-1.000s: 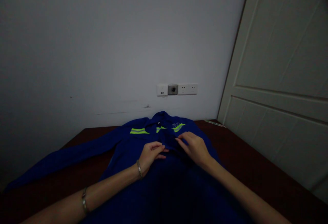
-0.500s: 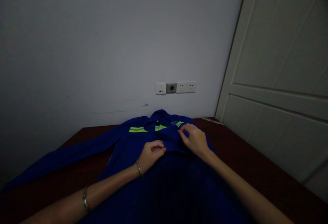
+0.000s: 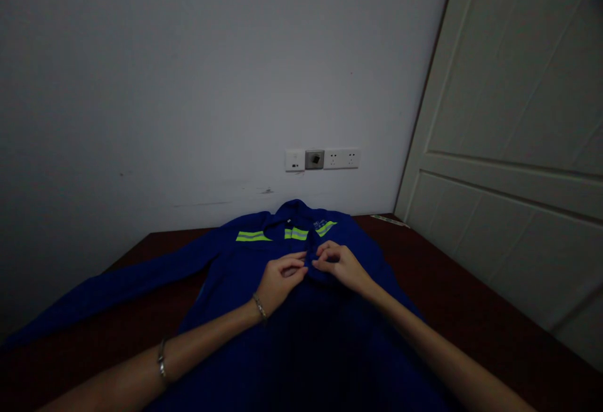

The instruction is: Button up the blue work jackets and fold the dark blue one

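Note:
A blue work jacket (image 3: 235, 261) with yellow-green reflective stripes lies spread face up on a dark wooden table (image 3: 447, 292), its collar toward the wall and one sleeve stretched out to the left. My left hand (image 3: 277, 277) and my right hand (image 3: 336, 264) meet at the middle of the chest, just below the collar. Both pinch the jacket's front edges, fingers curled and close together. A bracelet shows on my left wrist and another higher on the forearm.
A white wall stands behind the table with a row of sockets (image 3: 323, 159). A white panelled door (image 3: 509, 148) fills the right side. A thin strip-like object (image 3: 389, 220) lies at the table's far right corner.
My right hand has moved left from the jacket's right chest to the centre, closing to a pinch beside my left hand. The view has shifted slightly downward.

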The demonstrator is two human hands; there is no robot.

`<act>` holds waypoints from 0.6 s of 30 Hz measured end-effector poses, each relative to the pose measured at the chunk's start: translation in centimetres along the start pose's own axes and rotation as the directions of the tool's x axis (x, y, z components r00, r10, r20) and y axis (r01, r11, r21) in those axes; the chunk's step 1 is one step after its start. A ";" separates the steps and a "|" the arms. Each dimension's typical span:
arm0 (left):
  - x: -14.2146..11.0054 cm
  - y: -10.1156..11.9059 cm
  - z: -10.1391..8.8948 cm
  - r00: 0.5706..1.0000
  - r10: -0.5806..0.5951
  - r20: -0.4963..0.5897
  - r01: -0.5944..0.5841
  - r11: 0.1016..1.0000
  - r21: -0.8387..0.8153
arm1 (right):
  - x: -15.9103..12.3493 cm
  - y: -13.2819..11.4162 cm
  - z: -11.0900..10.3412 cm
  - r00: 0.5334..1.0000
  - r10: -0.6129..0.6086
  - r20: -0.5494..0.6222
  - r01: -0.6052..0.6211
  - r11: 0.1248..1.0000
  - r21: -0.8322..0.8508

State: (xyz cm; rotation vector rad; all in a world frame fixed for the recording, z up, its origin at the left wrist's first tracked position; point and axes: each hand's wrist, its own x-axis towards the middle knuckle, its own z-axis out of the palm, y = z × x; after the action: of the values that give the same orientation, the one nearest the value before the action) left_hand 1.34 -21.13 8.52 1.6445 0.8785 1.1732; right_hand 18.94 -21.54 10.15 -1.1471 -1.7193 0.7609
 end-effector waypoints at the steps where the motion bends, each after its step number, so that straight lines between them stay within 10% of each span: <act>1: 0.0 0.1 0.0 1.000 0.005 -0.001 -0.005 1.000 0.005 | 0.1 0.2 0.1 1.000 0.026 0.004 -0.026 0.999 0.048; 18: 0.2 -0.4 0.2 0.948 0.284 0.145 -0.311 0.925 0.217 | 0.0 0.9 0.7 0.918 0.348 0.190 -0.396 0.791 0.466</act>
State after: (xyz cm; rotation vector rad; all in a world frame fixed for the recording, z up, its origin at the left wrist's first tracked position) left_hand 1.60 -20.89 8.19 2.0764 0.7369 1.2003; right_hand 18.58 -21.24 9.12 -1.1000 -1.2567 1.4330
